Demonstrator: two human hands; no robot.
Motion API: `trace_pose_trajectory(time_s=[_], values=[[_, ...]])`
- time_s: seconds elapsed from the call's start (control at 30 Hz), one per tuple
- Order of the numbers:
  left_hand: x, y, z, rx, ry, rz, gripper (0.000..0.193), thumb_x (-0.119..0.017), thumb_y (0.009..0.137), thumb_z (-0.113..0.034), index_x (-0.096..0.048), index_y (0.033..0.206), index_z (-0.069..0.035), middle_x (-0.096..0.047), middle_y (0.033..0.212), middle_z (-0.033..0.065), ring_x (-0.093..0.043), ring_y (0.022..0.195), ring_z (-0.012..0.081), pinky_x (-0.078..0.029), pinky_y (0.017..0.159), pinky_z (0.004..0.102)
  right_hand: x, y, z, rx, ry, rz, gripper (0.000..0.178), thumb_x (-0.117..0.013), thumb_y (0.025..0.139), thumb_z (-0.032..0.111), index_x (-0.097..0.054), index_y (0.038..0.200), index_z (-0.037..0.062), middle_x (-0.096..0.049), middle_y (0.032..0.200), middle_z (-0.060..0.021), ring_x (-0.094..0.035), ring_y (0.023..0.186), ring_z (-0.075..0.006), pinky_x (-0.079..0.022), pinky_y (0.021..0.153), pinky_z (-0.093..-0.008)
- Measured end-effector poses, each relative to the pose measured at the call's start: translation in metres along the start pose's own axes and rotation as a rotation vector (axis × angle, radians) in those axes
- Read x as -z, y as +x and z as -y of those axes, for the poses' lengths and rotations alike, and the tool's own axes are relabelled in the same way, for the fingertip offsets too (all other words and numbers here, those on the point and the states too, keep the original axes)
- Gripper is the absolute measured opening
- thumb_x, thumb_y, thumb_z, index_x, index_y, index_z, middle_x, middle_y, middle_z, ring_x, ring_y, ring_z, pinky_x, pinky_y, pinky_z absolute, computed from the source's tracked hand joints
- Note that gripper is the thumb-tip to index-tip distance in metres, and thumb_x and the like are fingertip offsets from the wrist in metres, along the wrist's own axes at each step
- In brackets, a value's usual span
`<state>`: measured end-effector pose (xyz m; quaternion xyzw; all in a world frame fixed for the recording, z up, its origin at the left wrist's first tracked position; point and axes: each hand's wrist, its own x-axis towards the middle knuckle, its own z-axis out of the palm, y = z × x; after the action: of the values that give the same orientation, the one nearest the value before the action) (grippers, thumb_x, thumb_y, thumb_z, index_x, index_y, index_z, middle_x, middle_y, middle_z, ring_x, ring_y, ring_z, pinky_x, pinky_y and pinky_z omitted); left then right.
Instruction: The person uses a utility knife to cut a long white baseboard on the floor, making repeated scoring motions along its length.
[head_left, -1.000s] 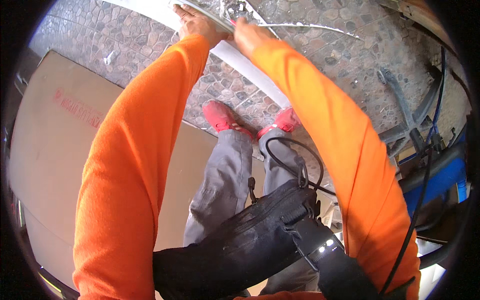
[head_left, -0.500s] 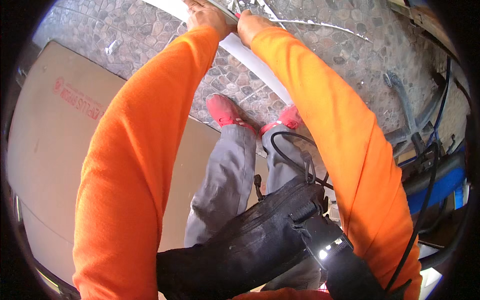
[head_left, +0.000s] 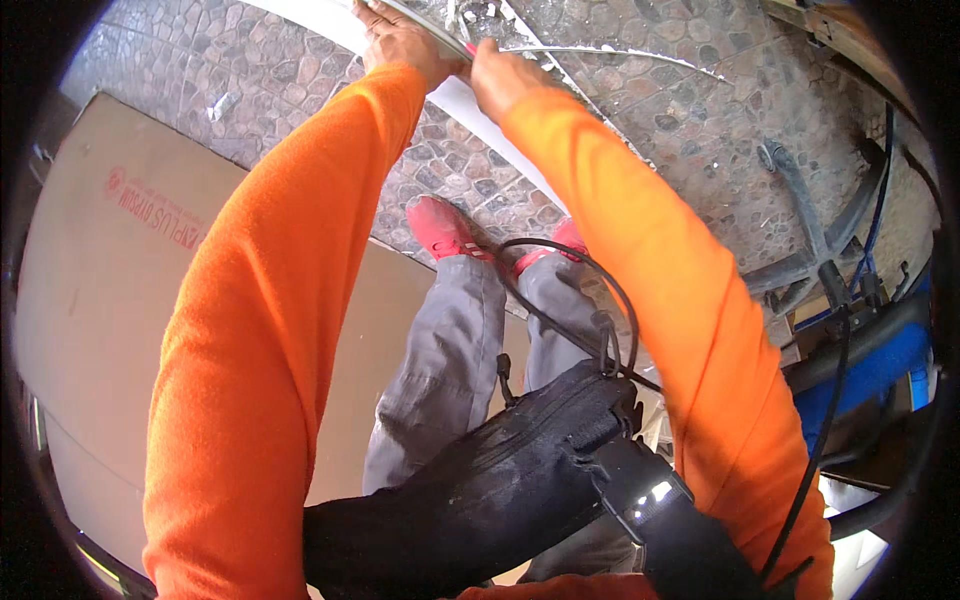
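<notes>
At the far edge of the view, my left hand (head_left: 402,45) rests on a long white board strip (head_left: 495,130) with its fingers stretched out and apart. A narrow grey straight bar (head_left: 425,25) runs beside those fingers toward my other hand. Just to the right, my right hand (head_left: 503,78) is closed around a small tool with a pinkish-red part (head_left: 471,48). Most of that tool is hidden by the fingers, so its kind cannot be made out. The strip passes under both hands and slants down toward my right shoe.
Thin white offcuts (head_left: 620,52) and crumbs lie on the stone-patterned floor (head_left: 690,120). A large brown-faced board (head_left: 110,260) stretches along my left. Grey metal legs (head_left: 800,200) stand at right near a blue item (head_left: 860,370). A black cable (head_left: 625,290) loops by my waist pouch (head_left: 480,480).
My right hand has come slightly nearer to me along the strip, while my left hand stays nearly in place. The black cable loop has swung left, and the view has shifted a little.
</notes>
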<state>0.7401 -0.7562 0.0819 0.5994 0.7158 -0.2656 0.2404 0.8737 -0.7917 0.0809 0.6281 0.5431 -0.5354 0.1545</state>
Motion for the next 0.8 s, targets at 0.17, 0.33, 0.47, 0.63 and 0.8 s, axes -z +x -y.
trace_pose_trajectory(time_s=[0.17, 0.33, 0.47, 0.63, 0.8], values=[[0.001, 0.011, -0.003, -0.277, 0.356, 0.152, 0.093, -0.052, 0.075, -0.071, -0.051, 0.133, 0.001, -0.037, 0.141, 0.032, -0.011, 0.139, 0.0498, 0.007, 0.11, 0.0656, -0.004, 0.001, -0.009, 0.031, -0.095, -0.024, 0.032, -0.045, 0.091, 0.012, -0.045, 0.118, -0.0053, -0.062, 0.105, -0.0317, -0.062, 0.1, -0.0449, -0.05, 0.084, -0.0526], [0.009, 0.002, -0.004, -0.18, 0.371, 0.175, 0.082, -0.065, 0.069, -0.063, -0.056, 0.132, -0.012, -0.04, 0.141, 0.0288, -0.01, 0.141, 0.0457, 0.01, 0.107, 0.0693, -0.02, -0.065, -0.085, -0.089, -0.266, 0.125, 0.036, -0.045, 0.088, 0.003, -0.039, 0.122, -0.0051, -0.063, 0.102, -0.0312, -0.063, 0.098, -0.0452, -0.049, 0.083, -0.0527], [0.015, -0.01, -0.003, 0.033, 0.016, 0.11, 0.144, -0.08, 0.057, -0.064, 0.004, 0.14, 0.019, 0.004, 0.144, 0.0451, -0.046, 0.123, 0.0486, -0.044, 0.101, 0.0395, -0.016, -0.066, -0.095, -0.087, -0.271, 0.094, 0.032, -0.045, 0.088, 0.005, -0.041, 0.118, -0.0038, -0.063, 0.101, -0.0326, -0.063, 0.097, -0.0451, -0.049, 0.083, -0.0528], [0.006, -0.005, 0.003, -0.025, 0.059, 0.026, 0.146, -0.08, 0.056, -0.066, 0.004, 0.138, 0.021, 0.002, 0.144, 0.0453, -0.044, 0.125, 0.049, -0.043, 0.102, 0.0388, -0.01, -0.067, -0.11, -0.181, -0.145, -0.023, 0.031, -0.042, 0.088, 0.01, -0.041, 0.116, -0.0031, -0.062, 0.096, -0.0352, -0.062, 0.094, -0.0479, -0.046, 0.082, -0.0549], [0.007, -0.007, 0.003, -0.024, 0.097, 0.055, 0.146, -0.079, 0.056, -0.066, 0.004, 0.138, 0.021, 0.001, 0.144, 0.0457, -0.042, 0.127, 0.0485, -0.041, 0.104, 0.0382, -0.012, -0.077, -0.096, -0.058, -0.109, 0.026, 0.03, -0.042, 0.088, 0.009, -0.04, 0.115, -0.0037, -0.061, 0.095, -0.0358, -0.061, 0.094, -0.0492, -0.045, 0.082, -0.0553]])
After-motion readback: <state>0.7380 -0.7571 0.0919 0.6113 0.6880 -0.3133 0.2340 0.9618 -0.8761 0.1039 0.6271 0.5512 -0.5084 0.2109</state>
